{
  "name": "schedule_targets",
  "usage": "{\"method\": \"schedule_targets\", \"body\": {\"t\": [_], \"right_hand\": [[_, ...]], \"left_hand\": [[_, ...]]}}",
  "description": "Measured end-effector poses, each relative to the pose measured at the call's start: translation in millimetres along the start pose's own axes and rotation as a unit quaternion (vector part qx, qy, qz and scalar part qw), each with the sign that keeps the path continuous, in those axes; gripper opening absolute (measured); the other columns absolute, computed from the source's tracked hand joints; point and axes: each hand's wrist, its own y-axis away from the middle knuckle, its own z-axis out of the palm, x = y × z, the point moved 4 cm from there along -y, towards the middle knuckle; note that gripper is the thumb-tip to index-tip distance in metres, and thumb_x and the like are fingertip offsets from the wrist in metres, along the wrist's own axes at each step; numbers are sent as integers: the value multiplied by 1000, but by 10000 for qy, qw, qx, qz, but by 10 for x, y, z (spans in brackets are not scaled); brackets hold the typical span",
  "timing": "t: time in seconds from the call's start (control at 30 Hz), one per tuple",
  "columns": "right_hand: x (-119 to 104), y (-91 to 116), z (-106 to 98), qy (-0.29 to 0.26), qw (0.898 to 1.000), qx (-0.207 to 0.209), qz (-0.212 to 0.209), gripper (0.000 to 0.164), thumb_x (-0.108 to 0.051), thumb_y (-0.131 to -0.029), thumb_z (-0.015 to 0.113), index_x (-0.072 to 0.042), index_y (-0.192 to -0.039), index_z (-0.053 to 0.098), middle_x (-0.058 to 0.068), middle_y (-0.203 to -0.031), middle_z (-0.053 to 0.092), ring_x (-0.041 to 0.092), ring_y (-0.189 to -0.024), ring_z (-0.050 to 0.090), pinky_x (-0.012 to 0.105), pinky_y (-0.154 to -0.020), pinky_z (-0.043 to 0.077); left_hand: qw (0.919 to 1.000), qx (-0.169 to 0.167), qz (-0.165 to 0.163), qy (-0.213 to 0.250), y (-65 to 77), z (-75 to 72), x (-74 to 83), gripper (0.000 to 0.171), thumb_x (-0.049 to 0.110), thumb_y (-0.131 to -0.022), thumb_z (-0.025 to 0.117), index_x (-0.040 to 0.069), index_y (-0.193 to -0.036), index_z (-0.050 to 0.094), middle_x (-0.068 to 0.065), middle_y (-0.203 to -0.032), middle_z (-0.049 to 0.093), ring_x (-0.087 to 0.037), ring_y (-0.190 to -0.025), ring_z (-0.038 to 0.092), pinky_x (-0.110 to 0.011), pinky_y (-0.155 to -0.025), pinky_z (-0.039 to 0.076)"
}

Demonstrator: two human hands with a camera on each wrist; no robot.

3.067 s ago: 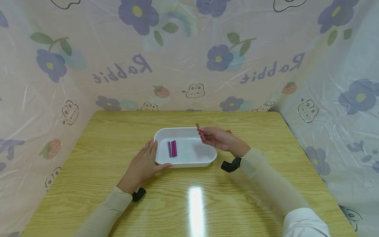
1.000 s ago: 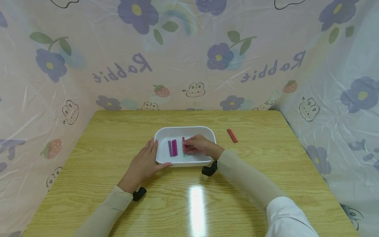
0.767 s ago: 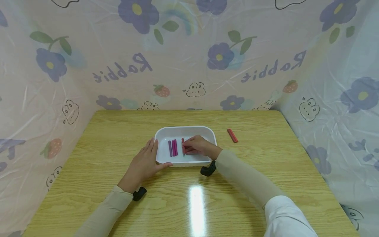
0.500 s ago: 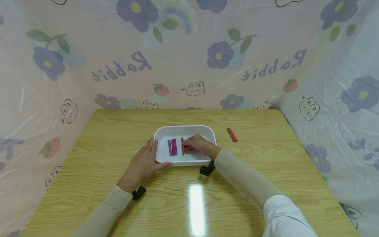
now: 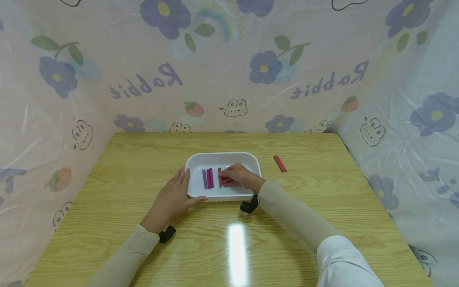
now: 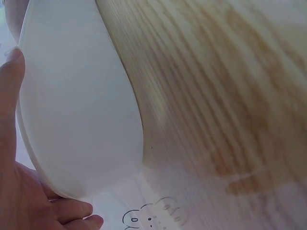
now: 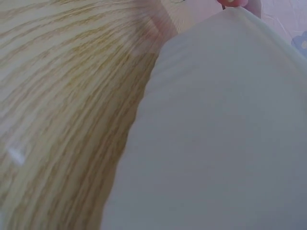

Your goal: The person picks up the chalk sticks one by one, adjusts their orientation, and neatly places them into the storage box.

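In the head view a white tray (image 5: 193,161) sits mid-table. My left hand (image 5: 170,199) holds its left end, fingers along the outer wall and thumb over the front rim; the left wrist view shows that thumb at the rim and fingers bent round the end wall. Inside the tray, my right hand (image 5: 237,175) pinches a red crayon (image 5: 219,171) from the right, its fingers hiding part of it. To the left of this crayon a grey-purple crayon (image 5: 204,179) and two magenta crayons (image 5: 210,177) lie side by side. The right wrist view has mostly the tray's outer wall (image 7: 211,124).
Two more red crayons (image 5: 280,164) lie together on the wooden table (image 5: 308,159), right of the tray. A patterned sheet (image 5: 229,79) hangs behind the table and along both sides. Each wrist wears a small black camera.
From above the tray's right rim, my right hand has come down and left into the tray with the red crayon, then edged slightly further left. The left hand keeps its place.
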Motion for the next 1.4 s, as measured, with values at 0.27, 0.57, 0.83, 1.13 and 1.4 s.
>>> {"method": "schedule_targets", "body": {"t": [0.27,0.57,0.83,1.13,1.4], "right_hand": [[-8,16,3,-12,10000,-15,-44,22,-13,-91,61,6,-99,68,15,-82,68,17,-70,67,30,-69,56],[-19,33,9,-105,9999,-55,-113,23,-10,-91,60,10,-103,63,19,-94,67,22,-79,68,32,-73,55],[-27,35,7,-104,9999,-50,-50,22,-10,-91,60,9,-103,64,16,-89,68,20,-77,68,31,-72,55],[-24,32,4,-114,9999,-41,-51,22,-10,-91,60,9,-103,64,16,-89,68,20,-77,68,31,-71,55],[0,7,-7,-83,9999,-82,10,24,-14,-91,61,7,-101,65,16,-88,68,20,-76,68,31,-70,56]], "left_hand": [[10000,16,24,-9,-4,9,-4,118,86,-71,35,-3,-147,14,-23,-150,16,-35,-138,16,-49,-107,24],[10000,32,1,55,-2,1,1,119,86,-71,36,-3,-147,15,-24,-150,17,-36,-137,17,-49,-107,24],[10000,64,16,30,-1,-9,7,119,86,-71,36,-4,-146,16,-24,-149,18,-36,-137,18,-49,-107,25],[9999,87,49,-16,7,-29,20,118,85,-71,37,-5,-146,17,-24,-149,20,-36,-137,19,-49,-107,25],[10000,12,3,6,8,-22,23,118,84,-72,38,-4,-146,16,-24,-149,19,-36,-137,18,-50,-106,25]]}}
